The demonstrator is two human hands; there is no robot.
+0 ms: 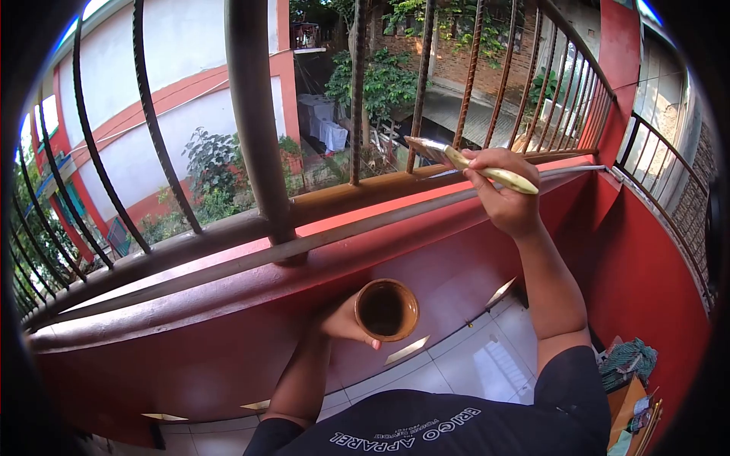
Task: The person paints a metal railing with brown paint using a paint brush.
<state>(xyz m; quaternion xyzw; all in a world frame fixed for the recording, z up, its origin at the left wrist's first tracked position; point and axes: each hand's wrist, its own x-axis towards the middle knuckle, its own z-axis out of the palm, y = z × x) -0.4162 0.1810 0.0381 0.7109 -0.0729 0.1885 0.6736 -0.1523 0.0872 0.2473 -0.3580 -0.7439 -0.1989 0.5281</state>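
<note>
My right hand (506, 190) is closed round the pale yellow-green handle of a paintbrush (487, 172). The brush points left, its bristles right by the twisted bars just above the lower rail (334, 199) of the railing. That rail looks glossy brown near the brush. Lower down, my left hand (346, 323) grips a round brown cup (387, 310) from its left side. Dark liquid shows inside the cup, and its rim is stained brown. Most of my left fingers are hidden behind the cup.
A thick round post (255, 114) rises left of centre. Below the railing runs a red wall (220, 357) with a grey pipe (365, 226) along its top. White floor tiles (456, 365) lie beneath. Cloth (630, 361) and other items sit in the lower right corner.
</note>
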